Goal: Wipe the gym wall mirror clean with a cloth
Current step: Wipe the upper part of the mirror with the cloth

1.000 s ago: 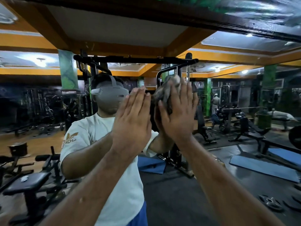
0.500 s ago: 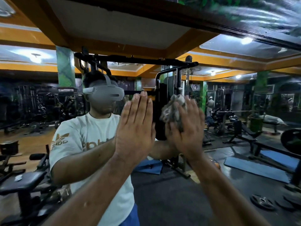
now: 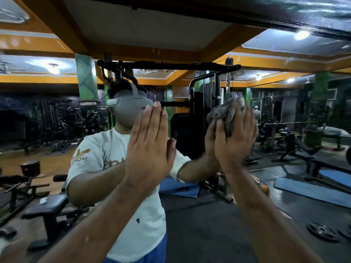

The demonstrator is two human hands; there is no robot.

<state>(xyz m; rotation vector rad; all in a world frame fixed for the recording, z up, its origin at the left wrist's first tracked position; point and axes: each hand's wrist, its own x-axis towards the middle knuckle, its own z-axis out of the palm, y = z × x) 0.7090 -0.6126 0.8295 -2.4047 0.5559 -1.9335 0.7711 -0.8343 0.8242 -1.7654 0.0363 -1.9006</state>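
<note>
While the left hand (image 3: 150, 149) rests flat-fingered on the mirror (image 3: 190, 224), right hand (image 3: 235, 141) fingers press a soft, wadded cloth (image 3: 226, 112), probably light and easy to bunch anywhere.

The reflected white T-shirt (image 3: 98, 158) bears mirrored lettering (only a trefoil-style sleeve logo is recognisable).

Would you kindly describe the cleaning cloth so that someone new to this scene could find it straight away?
Start at the wall mirror that fills the view, where a person in a white shirt is reflected. Two raised hands meet the glass; go to the right hand. The cloth is the crumpled grey wad pressed to the glass under its fingers, while the left hand lies flat and bare.
</note>
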